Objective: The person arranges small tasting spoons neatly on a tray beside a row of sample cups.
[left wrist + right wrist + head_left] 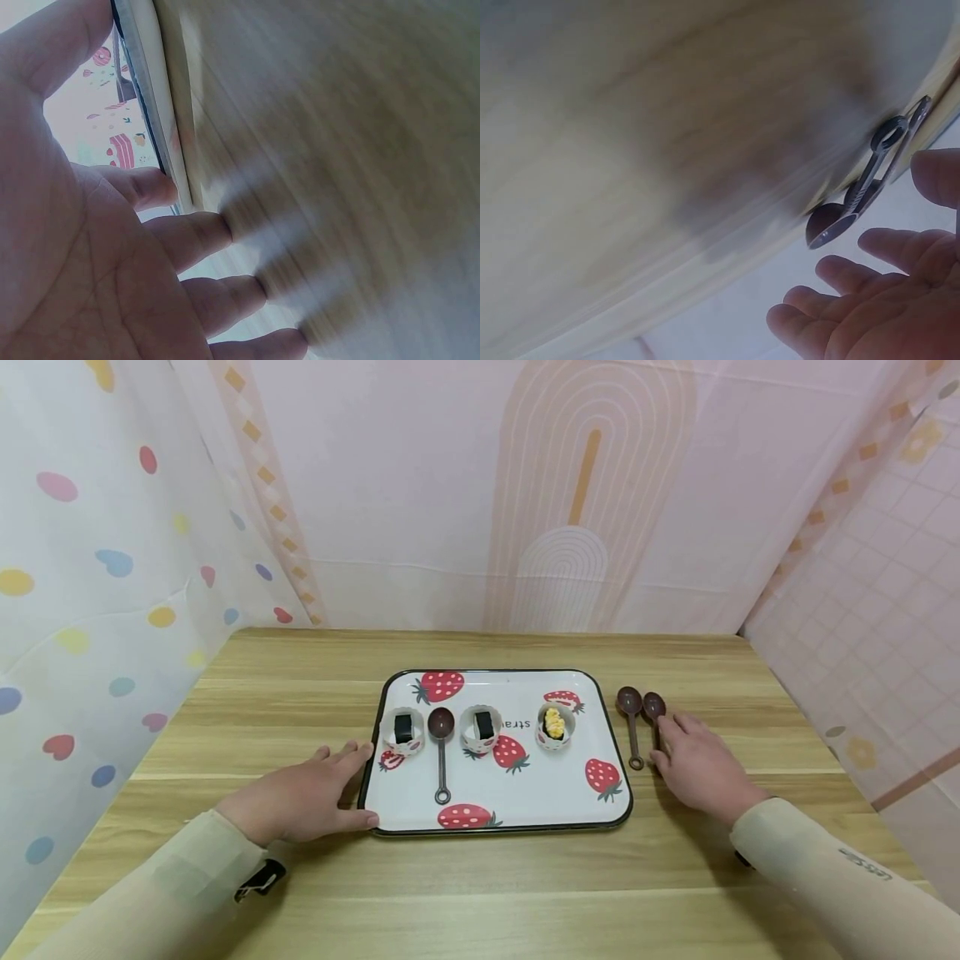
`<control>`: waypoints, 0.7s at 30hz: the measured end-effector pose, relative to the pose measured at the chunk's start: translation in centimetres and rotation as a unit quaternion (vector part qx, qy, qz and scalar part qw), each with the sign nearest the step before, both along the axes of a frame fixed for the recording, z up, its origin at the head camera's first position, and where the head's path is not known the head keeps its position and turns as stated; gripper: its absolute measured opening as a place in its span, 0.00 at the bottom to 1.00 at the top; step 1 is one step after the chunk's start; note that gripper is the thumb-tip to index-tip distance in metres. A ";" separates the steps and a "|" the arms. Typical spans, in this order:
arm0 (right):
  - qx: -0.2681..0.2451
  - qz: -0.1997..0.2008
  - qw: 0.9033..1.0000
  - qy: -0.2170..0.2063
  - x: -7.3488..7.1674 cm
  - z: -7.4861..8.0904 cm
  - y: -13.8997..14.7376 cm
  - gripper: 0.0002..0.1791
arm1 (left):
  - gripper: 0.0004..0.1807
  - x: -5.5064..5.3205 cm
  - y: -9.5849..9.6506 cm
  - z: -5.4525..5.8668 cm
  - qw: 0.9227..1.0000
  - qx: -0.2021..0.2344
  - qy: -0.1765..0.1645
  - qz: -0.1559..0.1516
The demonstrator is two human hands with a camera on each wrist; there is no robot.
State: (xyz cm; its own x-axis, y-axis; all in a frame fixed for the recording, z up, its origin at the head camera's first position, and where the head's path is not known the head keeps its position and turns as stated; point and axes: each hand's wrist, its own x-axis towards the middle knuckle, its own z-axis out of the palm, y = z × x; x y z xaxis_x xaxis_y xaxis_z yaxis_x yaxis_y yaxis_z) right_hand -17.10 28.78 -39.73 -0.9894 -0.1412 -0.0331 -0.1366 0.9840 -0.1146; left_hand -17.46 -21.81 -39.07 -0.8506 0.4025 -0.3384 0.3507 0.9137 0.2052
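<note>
Wood grain marks our table (487, 897). Our left hand (311, 797), fingers extended, touches the left edge of the strawberry tray (532, 793); our right hand (697, 764), fingers relaxed, partly covers 1 of 2 brown spoons (629, 700) right of it.

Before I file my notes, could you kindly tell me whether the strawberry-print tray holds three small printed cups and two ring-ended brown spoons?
Not quite: in the head view, the strawberry-print tray holds just one ring-ended brown spoon. The three small printed cups are as you say.
</note>
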 end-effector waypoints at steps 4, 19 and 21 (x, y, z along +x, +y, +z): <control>0.001 0.006 1.000 0.005 0.1 -0.1 0.2 0.34 | 0.64 0.0 -0.1 0.0 1.000 0.001 0.001 -0.001; 0.014 0.007 1.000 0.014 0.3 -0.5 0.5 0.30 | 0.64 0.1 -0.1 0.0 1.000 0.013 -0.004 0.001; 0.013 0.006 1.000 0.015 0.3 -0.5 0.5 0.29 | 0.64 0.1 -0.1 0.0 1.000 0.013 -0.005 0.002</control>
State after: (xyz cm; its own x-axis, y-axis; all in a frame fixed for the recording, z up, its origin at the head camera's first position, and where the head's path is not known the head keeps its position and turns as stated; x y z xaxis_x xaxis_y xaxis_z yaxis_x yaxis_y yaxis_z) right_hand -16.84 29.27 -40.24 -0.9882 -0.1530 -0.0063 -0.1520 0.9847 -0.0848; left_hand -17.36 -21.90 -39.10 -0.8487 0.4086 -0.3357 0.3455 0.9091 0.2328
